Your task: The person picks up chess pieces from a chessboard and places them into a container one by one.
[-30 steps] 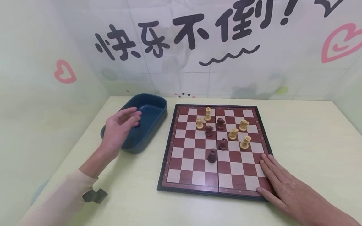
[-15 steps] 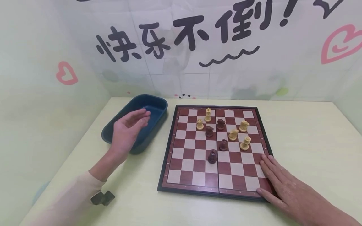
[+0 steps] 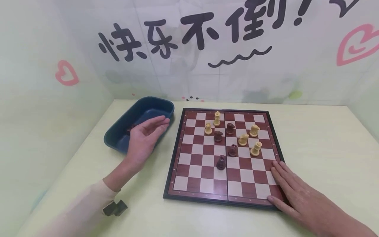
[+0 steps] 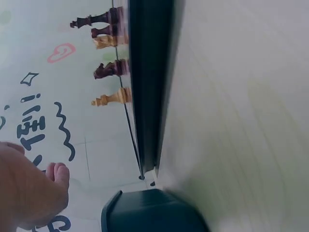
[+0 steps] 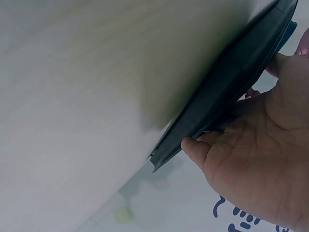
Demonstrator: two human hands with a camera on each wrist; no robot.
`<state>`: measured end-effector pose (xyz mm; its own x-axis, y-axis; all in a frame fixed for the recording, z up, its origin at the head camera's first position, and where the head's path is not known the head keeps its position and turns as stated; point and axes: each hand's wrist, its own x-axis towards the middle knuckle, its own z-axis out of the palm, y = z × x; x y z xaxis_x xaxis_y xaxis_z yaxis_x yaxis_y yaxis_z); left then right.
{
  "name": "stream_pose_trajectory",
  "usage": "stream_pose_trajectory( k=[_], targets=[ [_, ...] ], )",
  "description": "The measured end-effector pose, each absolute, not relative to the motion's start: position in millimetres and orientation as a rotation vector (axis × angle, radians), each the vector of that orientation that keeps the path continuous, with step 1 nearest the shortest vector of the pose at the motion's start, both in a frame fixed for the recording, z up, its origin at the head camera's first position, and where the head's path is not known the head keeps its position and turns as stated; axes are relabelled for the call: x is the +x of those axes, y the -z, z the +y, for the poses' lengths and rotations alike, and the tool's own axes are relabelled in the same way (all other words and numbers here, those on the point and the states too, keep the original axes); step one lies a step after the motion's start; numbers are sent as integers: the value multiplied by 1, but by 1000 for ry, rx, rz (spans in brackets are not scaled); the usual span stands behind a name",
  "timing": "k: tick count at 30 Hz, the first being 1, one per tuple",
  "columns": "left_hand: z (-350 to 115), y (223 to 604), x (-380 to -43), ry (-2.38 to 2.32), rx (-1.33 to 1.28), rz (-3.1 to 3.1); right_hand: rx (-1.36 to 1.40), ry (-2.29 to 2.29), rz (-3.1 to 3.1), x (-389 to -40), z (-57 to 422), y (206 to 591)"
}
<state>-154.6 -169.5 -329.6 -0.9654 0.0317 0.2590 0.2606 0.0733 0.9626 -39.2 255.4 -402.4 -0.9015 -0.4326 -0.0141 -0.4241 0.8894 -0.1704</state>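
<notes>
My left hand (image 3: 145, 141) hovers over the near right side of a dark blue tub (image 3: 111, 138), fingers loosely bent, with nothing visible in them. A dark red chess piece (image 3: 130, 129) lies in the tub, partly behind the hand. To the right is a chessboard (image 3: 195, 181). Several pieces stand on it: among them a cream king (image 3: 217, 118), cream knights (image 3: 254, 130), dark knights (image 3: 218, 136) and a dark piece (image 3: 221, 162) nearest the front. My right hand (image 3: 302, 197) rests on the board's near right corner, fingers flat on top, as the right wrist view also shows.
Board and tub stand on a pale table (image 3: 319, 144). A white wall sheet (image 3: 189, 82) with black characters and pink hearts rises behind. A narrow strip of table separates the tub from the board. Walls close off both sides.
My left hand has moved right across the tub toward the board, uncovering the dark piece in the tub. The right hand and the pieces on the board have stayed put.
</notes>
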Motion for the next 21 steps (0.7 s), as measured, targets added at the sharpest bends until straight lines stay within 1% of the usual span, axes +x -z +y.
stream_pose_trajectory(
  k=[11,16,21],
  targets=[
    [-151,341,-145,2055,-458,-2157,-652,240,3008,-34,257,410],
    [-142,347,-149,2167,-522,-2094,-685,219,3035,-37,259,409],
    [-137,348,-152,2161,-594,-2115,-732,232,3064,-40,260,408]
  ],
)
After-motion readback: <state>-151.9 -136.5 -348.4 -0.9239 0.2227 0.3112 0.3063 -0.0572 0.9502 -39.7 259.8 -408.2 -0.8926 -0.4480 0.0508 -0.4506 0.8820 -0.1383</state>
